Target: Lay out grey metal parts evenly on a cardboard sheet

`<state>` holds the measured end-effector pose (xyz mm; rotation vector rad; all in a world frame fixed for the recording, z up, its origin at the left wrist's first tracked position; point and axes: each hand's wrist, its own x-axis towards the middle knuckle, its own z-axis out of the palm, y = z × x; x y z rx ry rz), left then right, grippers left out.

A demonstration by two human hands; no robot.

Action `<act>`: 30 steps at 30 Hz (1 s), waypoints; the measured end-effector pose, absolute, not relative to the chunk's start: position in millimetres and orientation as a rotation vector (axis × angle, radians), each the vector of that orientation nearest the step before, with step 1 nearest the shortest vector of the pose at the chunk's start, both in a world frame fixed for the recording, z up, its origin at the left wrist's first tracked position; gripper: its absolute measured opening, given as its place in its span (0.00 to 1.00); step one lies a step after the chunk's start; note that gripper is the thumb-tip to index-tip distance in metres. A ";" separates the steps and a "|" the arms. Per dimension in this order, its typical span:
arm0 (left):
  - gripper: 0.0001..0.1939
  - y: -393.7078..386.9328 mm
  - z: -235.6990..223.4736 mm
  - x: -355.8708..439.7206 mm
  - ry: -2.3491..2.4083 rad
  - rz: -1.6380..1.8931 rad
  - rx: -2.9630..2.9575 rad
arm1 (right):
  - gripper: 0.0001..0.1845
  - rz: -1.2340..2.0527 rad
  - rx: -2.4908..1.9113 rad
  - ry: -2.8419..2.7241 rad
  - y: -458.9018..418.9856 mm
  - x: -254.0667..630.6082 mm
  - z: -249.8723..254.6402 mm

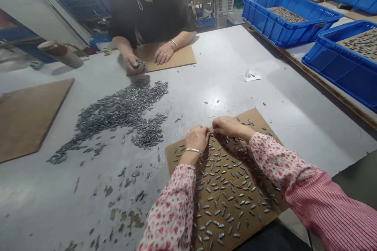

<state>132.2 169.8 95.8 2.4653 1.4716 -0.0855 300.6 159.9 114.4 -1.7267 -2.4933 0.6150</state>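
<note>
A brown cardboard sheet (216, 200) lies in front of me, covered with many small grey spindle-shaped metal pieces spread apart in rough rows. Over its far part, my left hand (198, 140) has its fingers bent and pressed together at the cardboard. Close beside it, my right hand (226, 126) is closed in a pinch, fingertips pointing left. Whatever either hand holds is hidden by the fingers. Several metal pieces lie bunched under my right wrist. To the left, a large heap of the same metal pieces (118, 108) rests on the white table (224, 59).
Across the table a person holds a handful of metal pieces (141, 64) above a board (185, 57). Another brown board (26, 117) lies at left, near a cup-like container (63, 55). Blue crates (273, 27) line the right. A white scrap (252, 75) lies mid-table.
</note>
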 end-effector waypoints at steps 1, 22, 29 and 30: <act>0.12 169.9 95.5 132.3 1.468 -0.087 2.468 | 0.08 0.646 -1.703 -2.501 156.4 302.6 116.4; 0.13 151.1 98.2 129.2 1.253 -0.096 2.633 | 0.11 0.567 -1.754 -2.487 150.7 295.2 96.2; 0.13 166.3 82.6 88.0 1.444 0.230 2.351 | 0.09 0.606 -1.664 -2.611 150.6 292.6 108.6; 0.12 169.0 85.0 82.5 1.488 0.255 2.307 | 0.09 0.628 -1.651 -2.617 152.0 294.1 108.7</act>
